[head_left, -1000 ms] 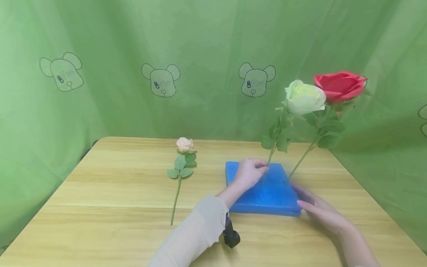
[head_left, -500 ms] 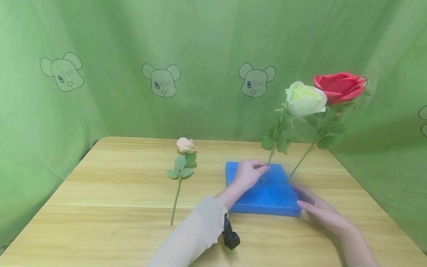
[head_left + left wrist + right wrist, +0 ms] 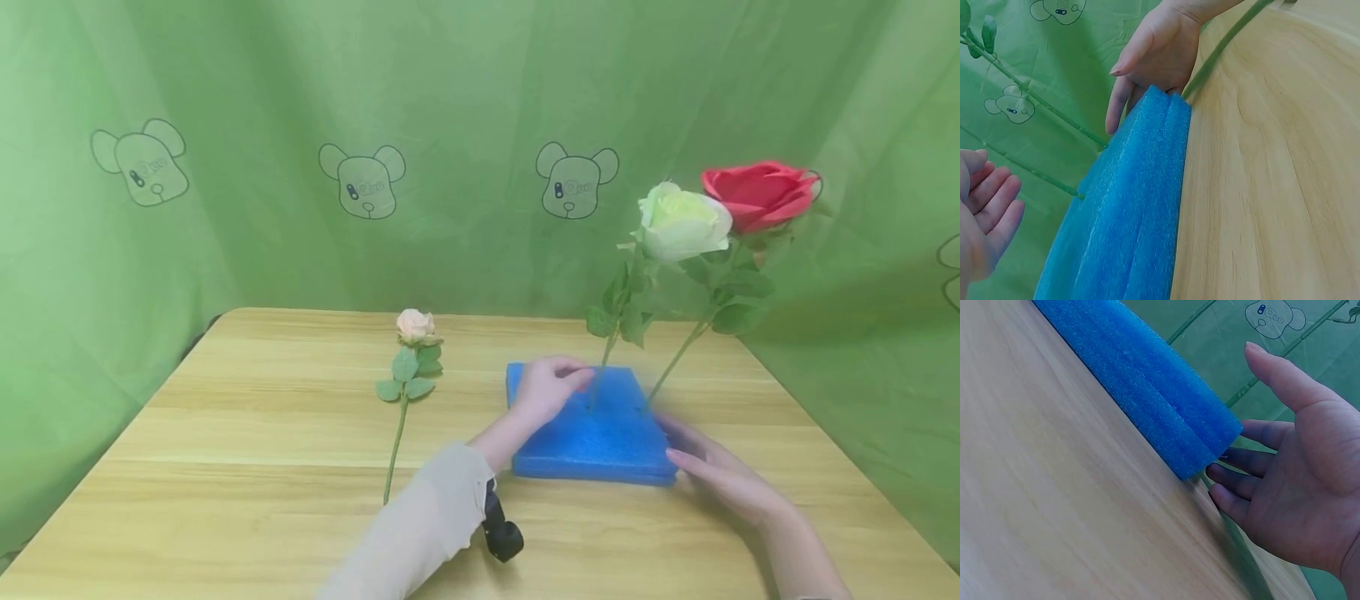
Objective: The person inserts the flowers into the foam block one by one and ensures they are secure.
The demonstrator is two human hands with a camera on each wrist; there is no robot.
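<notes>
A blue foam block (image 3: 592, 446) lies on the table, with a white-green rose (image 3: 684, 223) and a red rose (image 3: 763, 196) standing in its top by their stems, both leaning right. My left hand (image 3: 551, 390) is over the block's left half, just beside the white-green rose's stem. In the left wrist view that left hand (image 3: 988, 219) shows loosely bent fingers holding nothing, apart from the stems. My right hand (image 3: 723, 475) rests against the block's right side. Seen from the right wrist, its fingers (image 3: 1244, 459) meet the block's end, thumb raised away.
A small pale pink rose (image 3: 415, 325) lies on the wooden table (image 3: 262, 433), left of the block, its stem toward the front. Green curtain (image 3: 465, 100) with printed bear faces hangs behind and at both sides. A black device (image 3: 502, 529) hangs under the left wrist.
My left hand has let go of the white-green rose's stem and shifted slightly left and toward me. The rose stays standing in the block. My right hand has stayed at the block's side.
</notes>
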